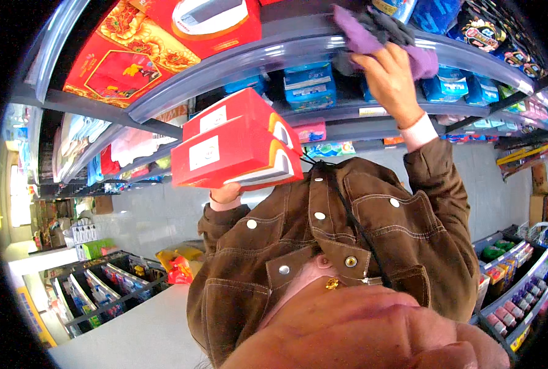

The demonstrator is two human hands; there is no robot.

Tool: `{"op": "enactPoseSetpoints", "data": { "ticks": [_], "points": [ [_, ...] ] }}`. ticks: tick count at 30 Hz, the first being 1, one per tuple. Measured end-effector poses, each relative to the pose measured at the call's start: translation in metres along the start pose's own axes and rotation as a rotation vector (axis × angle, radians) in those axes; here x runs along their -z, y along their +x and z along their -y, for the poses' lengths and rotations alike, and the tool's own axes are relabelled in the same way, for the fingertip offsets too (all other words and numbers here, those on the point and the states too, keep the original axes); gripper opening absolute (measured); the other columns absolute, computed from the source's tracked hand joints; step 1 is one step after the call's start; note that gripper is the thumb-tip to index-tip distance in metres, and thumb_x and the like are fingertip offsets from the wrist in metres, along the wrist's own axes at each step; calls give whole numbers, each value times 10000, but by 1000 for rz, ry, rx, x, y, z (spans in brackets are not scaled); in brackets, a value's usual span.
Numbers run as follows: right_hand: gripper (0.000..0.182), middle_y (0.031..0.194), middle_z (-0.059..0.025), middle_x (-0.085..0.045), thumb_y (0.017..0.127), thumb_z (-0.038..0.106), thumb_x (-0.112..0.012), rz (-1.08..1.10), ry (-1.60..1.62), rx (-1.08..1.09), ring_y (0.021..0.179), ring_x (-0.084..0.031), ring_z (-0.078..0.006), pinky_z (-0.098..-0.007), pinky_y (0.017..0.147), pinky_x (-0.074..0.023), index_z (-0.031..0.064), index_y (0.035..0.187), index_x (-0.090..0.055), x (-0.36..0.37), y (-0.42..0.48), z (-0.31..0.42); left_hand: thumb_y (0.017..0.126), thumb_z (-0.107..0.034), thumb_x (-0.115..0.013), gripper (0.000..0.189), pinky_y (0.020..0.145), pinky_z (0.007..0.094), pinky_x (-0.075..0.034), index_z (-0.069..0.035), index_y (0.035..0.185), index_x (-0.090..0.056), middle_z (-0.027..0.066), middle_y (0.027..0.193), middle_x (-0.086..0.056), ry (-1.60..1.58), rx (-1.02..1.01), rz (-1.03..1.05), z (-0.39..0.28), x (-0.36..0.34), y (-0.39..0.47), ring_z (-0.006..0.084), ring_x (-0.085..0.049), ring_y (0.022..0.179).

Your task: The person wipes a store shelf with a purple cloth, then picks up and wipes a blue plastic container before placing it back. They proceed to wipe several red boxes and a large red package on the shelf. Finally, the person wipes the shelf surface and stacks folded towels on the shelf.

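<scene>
My left hand (227, 193) holds two red cardboard boxes (237, 133) from below, stacked together, each with a white label on its side. Most of that hand is hidden beneath them. My right hand (389, 83) is up at the shelf edge, its fingers closed on a purple and grey cloth (414, 57). The cloth lies against the clear plastic strip (297, 44) on the shelf's front and is partly blurred. Just left of the cloth is a bare stretch of dark shelf board (297, 20).
Larger red boxes (214, 27) and a flower-printed red gift box (126, 69) stand on the upper shelf. Blue packs (309, 85) sit on the level below. Folded garments (78, 143) fill the lower left. Behind me are a white counter (135, 330) and stocked racks (514, 295).
</scene>
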State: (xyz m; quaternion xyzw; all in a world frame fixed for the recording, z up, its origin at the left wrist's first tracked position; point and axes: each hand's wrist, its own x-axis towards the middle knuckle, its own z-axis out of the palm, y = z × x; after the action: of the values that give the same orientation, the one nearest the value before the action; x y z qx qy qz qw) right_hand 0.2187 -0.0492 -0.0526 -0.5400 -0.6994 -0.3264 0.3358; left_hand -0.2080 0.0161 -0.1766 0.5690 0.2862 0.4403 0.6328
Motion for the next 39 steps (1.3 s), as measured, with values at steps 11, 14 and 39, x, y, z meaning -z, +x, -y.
{"op": "enactPoseSetpoints", "data": {
  "ticks": [11,14,39],
  "points": [
    [228,1038,-162,-632,849,-37,-616,-46,403,-435,971,-600,-353,-402,859,-477,-1,1074,-613,54,-53,-5,918,-321,-616,606,1103,523,-399,-8,1409,-446,180,1375,-546,104,-295,205,-78,-59,86,363,-529,1274],
    [223,1044,-169,-631,849,-36,-620,-39,452,-457,980,-606,-355,-400,868,-481,-6,1069,-605,59,-62,-2,923,-319,-610,598,1105,524,-399,-5,1406,-451,180,1374,-547,29,-420,214,-126,-120,126,363,-529,1275],
    [225,1036,-150,-666,830,11,-688,66,624,-596,970,-644,-303,-361,883,-495,4,1053,-662,49,-115,-27,813,52,-687,704,1007,366,-480,-35,1448,-396,105,1295,-590,-133,-559,172,-158,-219,257,233,-589,1163]
  ]
}}
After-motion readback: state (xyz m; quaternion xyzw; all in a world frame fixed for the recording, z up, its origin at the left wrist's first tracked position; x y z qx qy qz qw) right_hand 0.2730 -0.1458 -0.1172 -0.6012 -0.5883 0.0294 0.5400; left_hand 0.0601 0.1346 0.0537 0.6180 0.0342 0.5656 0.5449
